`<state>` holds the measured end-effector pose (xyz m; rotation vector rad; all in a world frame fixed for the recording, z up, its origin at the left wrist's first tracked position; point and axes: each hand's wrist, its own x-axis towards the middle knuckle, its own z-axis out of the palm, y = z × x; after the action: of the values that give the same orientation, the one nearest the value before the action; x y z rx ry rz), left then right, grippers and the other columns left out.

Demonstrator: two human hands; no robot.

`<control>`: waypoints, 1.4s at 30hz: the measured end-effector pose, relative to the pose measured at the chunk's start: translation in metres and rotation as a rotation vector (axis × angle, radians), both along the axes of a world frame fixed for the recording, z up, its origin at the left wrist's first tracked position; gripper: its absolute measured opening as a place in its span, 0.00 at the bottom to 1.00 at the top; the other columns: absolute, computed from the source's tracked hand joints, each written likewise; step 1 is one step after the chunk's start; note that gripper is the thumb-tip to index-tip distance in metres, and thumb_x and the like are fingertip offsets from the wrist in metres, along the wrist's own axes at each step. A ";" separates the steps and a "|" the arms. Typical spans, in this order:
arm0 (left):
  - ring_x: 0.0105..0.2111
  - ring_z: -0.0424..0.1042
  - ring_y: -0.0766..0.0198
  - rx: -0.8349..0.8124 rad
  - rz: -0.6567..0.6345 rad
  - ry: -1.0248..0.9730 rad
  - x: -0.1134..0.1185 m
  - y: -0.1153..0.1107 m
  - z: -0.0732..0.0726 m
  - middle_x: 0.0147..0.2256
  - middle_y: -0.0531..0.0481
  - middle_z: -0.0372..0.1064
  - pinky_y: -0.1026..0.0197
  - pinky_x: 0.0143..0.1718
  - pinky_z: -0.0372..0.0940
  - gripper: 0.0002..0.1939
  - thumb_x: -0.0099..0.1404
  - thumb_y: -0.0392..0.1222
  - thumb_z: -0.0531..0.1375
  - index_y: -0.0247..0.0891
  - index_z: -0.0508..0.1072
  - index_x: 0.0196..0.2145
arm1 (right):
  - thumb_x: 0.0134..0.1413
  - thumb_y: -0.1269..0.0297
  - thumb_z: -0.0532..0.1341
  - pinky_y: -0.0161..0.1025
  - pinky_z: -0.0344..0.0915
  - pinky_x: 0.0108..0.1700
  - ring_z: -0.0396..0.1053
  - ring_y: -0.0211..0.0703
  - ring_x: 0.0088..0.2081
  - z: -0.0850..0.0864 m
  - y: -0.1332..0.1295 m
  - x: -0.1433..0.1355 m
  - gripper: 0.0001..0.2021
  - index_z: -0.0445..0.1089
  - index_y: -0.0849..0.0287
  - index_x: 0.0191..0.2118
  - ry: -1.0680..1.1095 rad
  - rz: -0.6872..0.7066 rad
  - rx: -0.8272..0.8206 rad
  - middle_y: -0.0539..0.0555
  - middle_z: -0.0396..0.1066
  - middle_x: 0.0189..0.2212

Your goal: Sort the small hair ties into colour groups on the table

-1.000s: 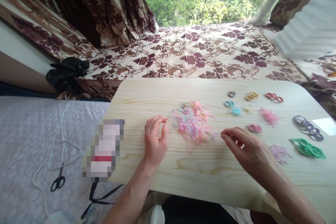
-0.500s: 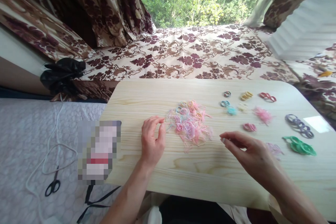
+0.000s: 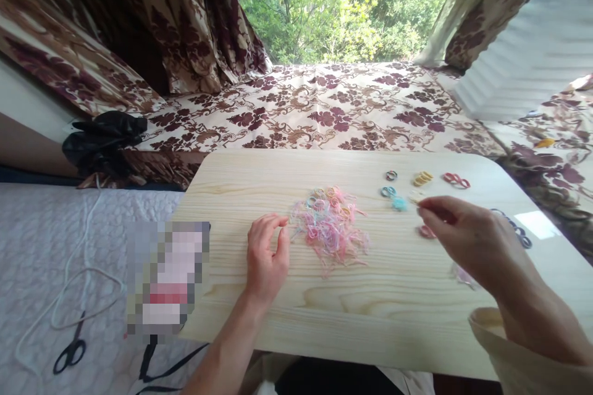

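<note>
My left hand (image 3: 267, 254) rests on the table at the left edge of a loose pile of small rubber bands (image 3: 330, 228), mostly pink, lilac and pale blue. Its fingers are curled, with a gap between thumb and forefinger, and I see nothing held. My right hand (image 3: 456, 225) is closed in a pinch over the pale yellow bands (image 3: 414, 200). Whatever is between those fingertips is too small to make out. Close by lie light blue bands (image 3: 399, 203) and a pink hair tie (image 3: 426, 232), partly covered by the right hand.
Sorted hair ties stand along the right: teal (image 3: 388, 192), yellow (image 3: 422, 179), red (image 3: 456, 181) and dark purple (image 3: 523, 236). Lilac bands (image 3: 463, 274) lie under my right wrist. Scissors (image 3: 70, 355) and a white cord (image 3: 58, 302) lie on the quilted cover at left.
My right hand has moved right and away from me, from beside the pile to the pale yellow bands, now covering the pink and green groups. The left hand stays put; the view has tilted slightly.
</note>
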<state>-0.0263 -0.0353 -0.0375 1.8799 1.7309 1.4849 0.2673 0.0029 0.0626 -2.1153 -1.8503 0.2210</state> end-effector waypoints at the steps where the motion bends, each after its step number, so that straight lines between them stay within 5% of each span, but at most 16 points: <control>1: 0.45 0.72 0.58 -0.001 0.000 -0.001 0.000 0.000 0.000 0.40 0.46 0.74 0.51 0.50 0.68 0.07 0.68 0.36 0.55 0.39 0.72 0.40 | 0.52 0.59 0.58 0.40 0.61 0.31 0.71 0.47 0.28 0.003 0.009 0.000 0.11 0.76 0.53 0.36 -0.052 -0.041 -0.062 0.53 0.75 0.25; 9: 0.45 0.72 0.58 0.004 -0.001 -0.021 0.001 0.001 -0.002 0.39 0.46 0.74 0.50 0.50 0.68 0.07 0.68 0.35 0.54 0.39 0.72 0.40 | 0.54 0.65 0.55 0.40 0.57 0.30 0.67 0.43 0.23 -0.013 0.044 -0.002 0.12 0.78 0.58 0.34 -0.121 -0.059 -0.231 0.56 0.75 0.24; 26: 0.45 0.72 0.58 0.007 0.006 -0.020 0.001 0.001 -0.002 0.40 0.46 0.75 0.50 0.50 0.68 0.07 0.68 0.36 0.55 0.39 0.72 0.41 | 0.48 0.62 0.56 0.39 0.57 0.26 0.66 0.41 0.20 -0.036 0.046 0.009 0.11 0.76 0.55 0.31 -0.126 -0.036 -0.099 0.53 0.74 0.24; 35: 0.45 0.72 0.57 0.008 0.003 -0.017 0.002 0.000 -0.001 0.40 0.46 0.75 0.50 0.50 0.68 0.07 0.68 0.36 0.55 0.40 0.72 0.40 | 0.49 0.62 0.55 0.40 0.58 0.28 0.67 0.43 0.21 -0.036 0.043 0.009 0.12 0.76 0.55 0.32 -0.125 -0.042 -0.103 0.53 0.74 0.23; 42: 0.45 0.72 0.57 -0.004 0.009 -0.028 0.002 0.000 -0.001 0.40 0.46 0.75 0.50 0.50 0.68 0.08 0.68 0.36 0.54 0.40 0.72 0.41 | 0.53 0.61 0.53 0.42 0.60 0.31 0.70 0.45 0.27 -0.016 0.030 -0.005 0.15 0.76 0.58 0.39 -0.124 -0.049 -0.096 0.59 0.77 0.34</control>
<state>-0.0243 -0.0351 -0.0380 1.8433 1.7309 1.5028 0.2627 0.0328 0.0466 -2.2841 -1.8887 0.1736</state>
